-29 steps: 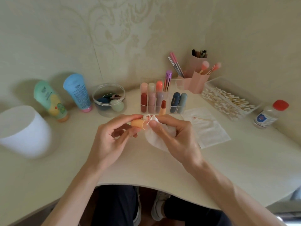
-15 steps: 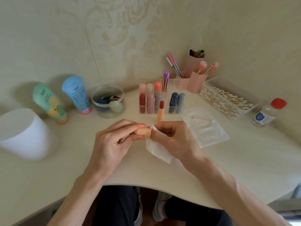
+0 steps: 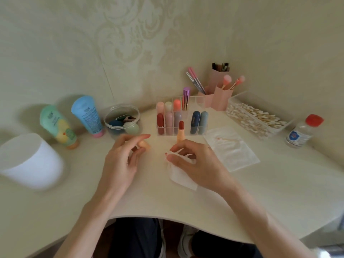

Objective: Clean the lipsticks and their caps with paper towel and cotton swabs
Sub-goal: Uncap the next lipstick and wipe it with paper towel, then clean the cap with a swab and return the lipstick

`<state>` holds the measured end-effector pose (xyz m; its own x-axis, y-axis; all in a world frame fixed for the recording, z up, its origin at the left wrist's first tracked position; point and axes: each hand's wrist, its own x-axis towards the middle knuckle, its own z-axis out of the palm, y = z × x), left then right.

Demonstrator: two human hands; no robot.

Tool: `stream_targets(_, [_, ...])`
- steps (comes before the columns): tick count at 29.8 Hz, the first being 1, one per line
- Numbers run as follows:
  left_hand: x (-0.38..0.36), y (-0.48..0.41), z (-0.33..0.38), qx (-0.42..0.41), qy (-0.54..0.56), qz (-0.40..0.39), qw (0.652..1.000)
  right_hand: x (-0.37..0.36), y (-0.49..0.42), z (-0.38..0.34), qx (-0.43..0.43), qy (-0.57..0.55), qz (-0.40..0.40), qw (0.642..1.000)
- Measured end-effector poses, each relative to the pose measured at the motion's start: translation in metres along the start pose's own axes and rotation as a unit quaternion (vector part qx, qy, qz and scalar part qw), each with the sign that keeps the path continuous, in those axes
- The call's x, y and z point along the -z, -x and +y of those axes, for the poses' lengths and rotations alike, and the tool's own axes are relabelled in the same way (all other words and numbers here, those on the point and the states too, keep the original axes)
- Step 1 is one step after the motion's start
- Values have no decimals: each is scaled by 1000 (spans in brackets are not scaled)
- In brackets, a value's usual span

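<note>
My left hand (image 3: 122,159) grips an orange lipstick cap (image 3: 144,145) between thumb and fingers, above the desk. To its right, my right hand (image 3: 193,162) pinches a crumpled white paper towel (image 3: 181,174) with a red smear near the fingertips. The uncapped orange lipstick (image 3: 180,133), its red bullet up, stands upright on the desk just behind my right hand. A clear organizer (image 3: 181,119) behind it holds several capped lipsticks.
A flat paper towel (image 3: 230,148) with a used cotton swab lies right of my hands. A clear box of cotton swabs (image 3: 255,118), a small red-capped bottle (image 3: 301,134), pink brush holders (image 3: 217,92), a sponge jar (image 3: 122,119), two tubes and a white bin (image 3: 29,161) ring the desk.
My hands have pulled apart: the paper towel has come out of the cap, the left hand carrying the cap leftward and the right hand lowering the towel toward the desk.
</note>
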<state>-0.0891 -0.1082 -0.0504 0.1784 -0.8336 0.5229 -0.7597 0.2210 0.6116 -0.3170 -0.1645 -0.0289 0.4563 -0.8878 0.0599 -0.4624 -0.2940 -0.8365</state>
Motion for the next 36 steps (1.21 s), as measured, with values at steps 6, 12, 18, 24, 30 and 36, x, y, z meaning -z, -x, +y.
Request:
stream_targets(6, [-5,-3,3,-12,-71,-52,996,1,6,-3,104,79,14,991])
stream_targets(12, [-6,-3,7,2,-82,-59,995,2,5,1,126,107,69,984])
stream_targets(18, [4,2,22,10,-98,28,995,5,4,4,150,126,57,979])
stream_targets(24, [-4,5,47,-18,-42,50,998,6,6,0,133,123,-9,983])
stream_targets(30, [-30,-7,64,21,7,16,1000,35,-5,9,4,126,112,986])
stream_targets(36, [-60,-23,61,97,-21,-30,995,71,-9,42,-112,283,292,907])
